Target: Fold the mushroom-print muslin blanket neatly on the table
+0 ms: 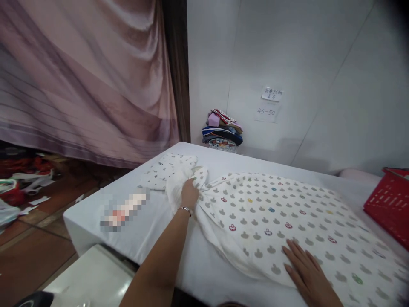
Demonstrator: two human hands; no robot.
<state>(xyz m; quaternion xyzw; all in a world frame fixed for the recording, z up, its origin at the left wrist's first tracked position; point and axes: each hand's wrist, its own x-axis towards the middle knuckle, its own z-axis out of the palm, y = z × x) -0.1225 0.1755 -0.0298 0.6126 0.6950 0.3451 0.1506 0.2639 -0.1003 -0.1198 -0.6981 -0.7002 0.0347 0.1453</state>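
Observation:
A white cloth [255,213] with grey and coloured motifs lies spread over the white table, its kind not clear. My left hand [191,194], with a bracelet at its wrist, is closed on the cloth's bunched left end. From that gathered spot the fabric fans out in creases to the right. My right hand [305,273] rests flat on the cloth's near right part, fingers stretched out. Just beyond my left hand lies a white piece with small dark prints [171,168]; whether it belongs to the same cloth I cannot tell.
A red plastic basket [390,204] stands at the table's right end. Folded clothes [223,130] are stacked by the wall beyond the white table [134,243]. A blurred item [124,211] lies on the left. Pink curtains [105,76] hang there. A white surface [92,277] is nearest me.

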